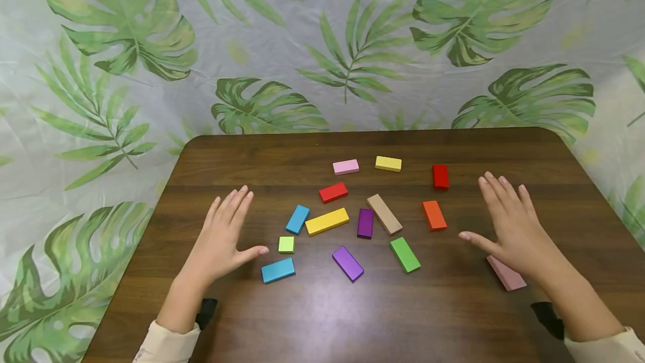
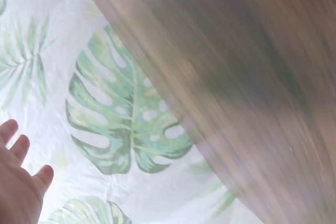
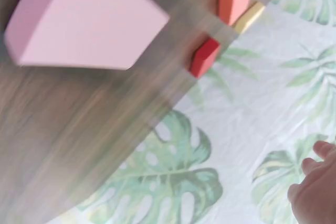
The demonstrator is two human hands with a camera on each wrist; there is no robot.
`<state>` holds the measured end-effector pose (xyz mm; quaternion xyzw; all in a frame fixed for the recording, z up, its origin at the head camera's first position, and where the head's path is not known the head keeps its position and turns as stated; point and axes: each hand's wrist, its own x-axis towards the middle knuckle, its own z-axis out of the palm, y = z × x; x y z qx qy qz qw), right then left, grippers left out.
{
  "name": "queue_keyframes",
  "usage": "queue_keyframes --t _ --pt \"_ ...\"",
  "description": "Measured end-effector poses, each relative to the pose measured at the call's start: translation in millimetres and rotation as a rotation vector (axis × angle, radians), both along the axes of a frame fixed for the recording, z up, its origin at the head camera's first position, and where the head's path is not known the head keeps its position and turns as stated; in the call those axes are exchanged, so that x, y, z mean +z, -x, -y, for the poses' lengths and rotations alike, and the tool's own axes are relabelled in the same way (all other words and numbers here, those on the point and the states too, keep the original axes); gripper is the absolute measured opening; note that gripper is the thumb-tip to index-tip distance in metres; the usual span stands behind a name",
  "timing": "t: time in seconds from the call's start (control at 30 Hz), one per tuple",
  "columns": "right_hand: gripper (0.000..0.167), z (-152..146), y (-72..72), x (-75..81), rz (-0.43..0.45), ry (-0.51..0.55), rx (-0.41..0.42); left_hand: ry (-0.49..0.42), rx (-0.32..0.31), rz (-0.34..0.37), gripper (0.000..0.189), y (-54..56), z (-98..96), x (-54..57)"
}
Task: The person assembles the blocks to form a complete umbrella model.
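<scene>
Both hands hover over the table with fingers spread and hold nothing. The left hand is nearest a blue block and a small lime green block, apart from both. My right hand is above and beside a dusty pink block, which it partly hides in the head view. That pink block looms large in the right wrist view. Between the hands lie a yellow block, a purple block, a green block, a tan block and an orange block.
Farther back lie a light pink block, a pale yellow block and two red blocks, one left, one right. A dark purple block and another blue block lie mid-table. Leaf-printed cloth hangs behind the wooden table.
</scene>
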<state>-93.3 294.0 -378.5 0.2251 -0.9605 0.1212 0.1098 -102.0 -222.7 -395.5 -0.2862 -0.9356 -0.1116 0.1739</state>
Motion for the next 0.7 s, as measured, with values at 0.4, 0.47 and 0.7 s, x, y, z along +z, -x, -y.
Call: queue_keyframes --t 0.4,0.47,0.7 --pt "0.095 32.8 -7.9 3.2 -0.12 0.111 0.139 -0.226 -0.117 -0.079 0.096 -17.0 -31.7 -4.3" --pt "0.094 39.8 -10.3 3.8 -0.13 0.117 0.153 -0.273 -0.131 -0.082 0.094 -21.4 -37.6 -5.7" --pt "0.09 63.3 -15.5 3.3 -0.19 0.164 0.227 -0.465 -0.114 -0.033 0.092 -37.8 -59.7 -7.8"
